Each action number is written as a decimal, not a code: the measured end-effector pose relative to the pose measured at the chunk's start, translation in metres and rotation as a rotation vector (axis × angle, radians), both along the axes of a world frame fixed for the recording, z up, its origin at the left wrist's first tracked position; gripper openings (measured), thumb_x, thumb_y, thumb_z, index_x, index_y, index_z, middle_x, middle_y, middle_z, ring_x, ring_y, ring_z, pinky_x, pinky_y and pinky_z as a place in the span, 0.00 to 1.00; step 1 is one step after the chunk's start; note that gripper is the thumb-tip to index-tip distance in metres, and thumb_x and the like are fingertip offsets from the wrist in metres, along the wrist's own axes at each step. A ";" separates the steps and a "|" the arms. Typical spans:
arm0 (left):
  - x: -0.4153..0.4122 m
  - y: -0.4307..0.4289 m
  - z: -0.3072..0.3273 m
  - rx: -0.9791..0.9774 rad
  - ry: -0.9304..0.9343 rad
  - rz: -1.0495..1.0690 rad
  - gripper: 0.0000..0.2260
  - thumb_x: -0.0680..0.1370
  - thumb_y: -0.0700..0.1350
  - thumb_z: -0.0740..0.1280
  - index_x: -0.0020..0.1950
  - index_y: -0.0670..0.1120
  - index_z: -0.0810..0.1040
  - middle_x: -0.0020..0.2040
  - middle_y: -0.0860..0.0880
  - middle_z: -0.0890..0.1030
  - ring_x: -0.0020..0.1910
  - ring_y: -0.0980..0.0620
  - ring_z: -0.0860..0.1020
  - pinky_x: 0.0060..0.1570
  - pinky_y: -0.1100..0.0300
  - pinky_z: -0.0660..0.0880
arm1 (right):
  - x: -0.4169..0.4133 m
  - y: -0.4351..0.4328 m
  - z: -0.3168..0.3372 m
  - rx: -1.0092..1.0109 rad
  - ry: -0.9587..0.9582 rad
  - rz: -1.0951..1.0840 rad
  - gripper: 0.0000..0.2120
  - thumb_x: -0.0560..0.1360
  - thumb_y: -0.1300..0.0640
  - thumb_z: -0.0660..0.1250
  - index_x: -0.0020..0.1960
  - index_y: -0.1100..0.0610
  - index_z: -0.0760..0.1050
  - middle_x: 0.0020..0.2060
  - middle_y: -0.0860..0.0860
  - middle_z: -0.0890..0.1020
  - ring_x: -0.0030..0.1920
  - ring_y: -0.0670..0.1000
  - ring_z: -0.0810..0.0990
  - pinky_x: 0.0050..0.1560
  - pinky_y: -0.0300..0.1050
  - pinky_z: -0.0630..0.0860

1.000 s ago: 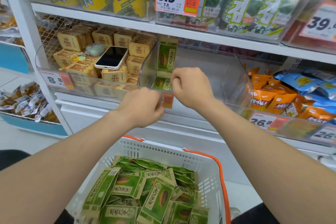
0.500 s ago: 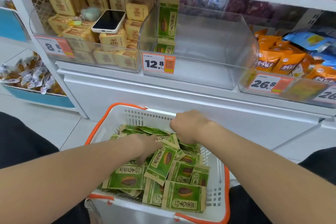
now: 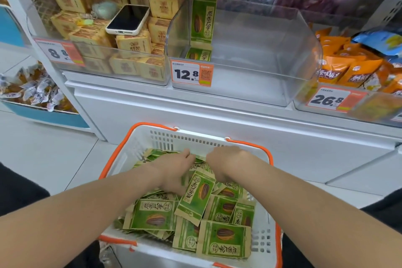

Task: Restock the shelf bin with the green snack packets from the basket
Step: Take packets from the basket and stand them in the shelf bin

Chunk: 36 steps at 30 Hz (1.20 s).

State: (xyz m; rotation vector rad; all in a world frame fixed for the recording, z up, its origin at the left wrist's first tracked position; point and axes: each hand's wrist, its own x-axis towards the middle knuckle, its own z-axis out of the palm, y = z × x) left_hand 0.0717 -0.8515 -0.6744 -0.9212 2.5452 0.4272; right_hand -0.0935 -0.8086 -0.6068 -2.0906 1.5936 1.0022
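A white basket [image 3: 174, 139] with orange handles sits low in front of me, full of green snack packets [image 3: 224, 237]. Both hands are down in the pile at its far end. My left hand [image 3: 174, 169] is dug in among the packets, and one tilted packet [image 3: 196, 194] rises against it. My right hand [image 3: 226, 161] curls over packets beside it, its fingertips hidden. Above, the clear shelf bin [image 3: 304, 56] holds one upright green packet [image 3: 203, 17] at its left wall and another lying flat [image 3: 199, 54].
A 12.8 price tag [image 3: 191, 74] hangs on the bin's front. In the left bin a phone [image 3: 128, 19] lies on tan packs [image 3: 132, 44]. The right bin holds orange packs [image 3: 348, 69]. A white cabinet front stands behind the basket, with tiled floor to the left.
Both hands came down from the bin's price tag into the basket and have pushed deeper into the green packets. The view has tilted downward.
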 end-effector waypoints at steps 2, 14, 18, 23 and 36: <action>0.000 -0.014 0.013 0.022 0.136 0.133 0.35 0.68 0.61 0.76 0.70 0.49 0.71 0.60 0.52 0.70 0.52 0.51 0.77 0.49 0.54 0.80 | -0.004 -0.008 0.008 0.081 0.009 -0.048 0.10 0.80 0.56 0.69 0.60 0.57 0.75 0.43 0.50 0.76 0.46 0.54 0.78 0.48 0.49 0.79; -0.011 -0.051 0.072 0.370 0.905 0.805 0.25 0.79 0.68 0.68 0.48 0.45 0.83 0.42 0.50 0.86 0.42 0.51 0.85 0.37 0.57 0.82 | -0.039 -0.044 0.040 -0.058 -0.984 -0.655 0.12 0.77 0.53 0.72 0.58 0.55 0.82 0.51 0.54 0.88 0.54 0.55 0.87 0.62 0.58 0.81; -0.009 -0.053 0.086 0.283 1.017 0.863 0.23 0.85 0.61 0.62 0.51 0.43 0.84 0.45 0.44 0.87 0.39 0.49 0.85 0.35 0.52 0.83 | -0.046 -0.036 0.052 -0.063 -1.143 -0.742 0.12 0.86 0.55 0.63 0.62 0.60 0.80 0.50 0.59 0.88 0.51 0.62 0.88 0.54 0.57 0.85; -0.022 -0.042 0.114 0.139 1.089 0.844 0.31 0.87 0.62 0.54 0.39 0.42 0.81 0.32 0.44 0.82 0.32 0.49 0.78 0.36 0.54 0.72 | -0.034 -0.030 0.078 -0.317 -1.425 -0.804 0.13 0.88 0.58 0.58 0.59 0.60 0.81 0.39 0.51 0.87 0.36 0.48 0.86 0.33 0.40 0.80; -0.027 -0.078 0.214 -0.597 1.018 0.538 0.18 0.87 0.53 0.56 0.42 0.50 0.77 0.38 0.53 0.80 0.39 0.51 0.77 0.37 0.52 0.70 | -0.036 -0.077 0.150 -0.878 -1.493 -1.113 0.16 0.82 0.45 0.66 0.48 0.57 0.82 0.41 0.53 0.87 0.39 0.55 0.85 0.38 0.54 0.84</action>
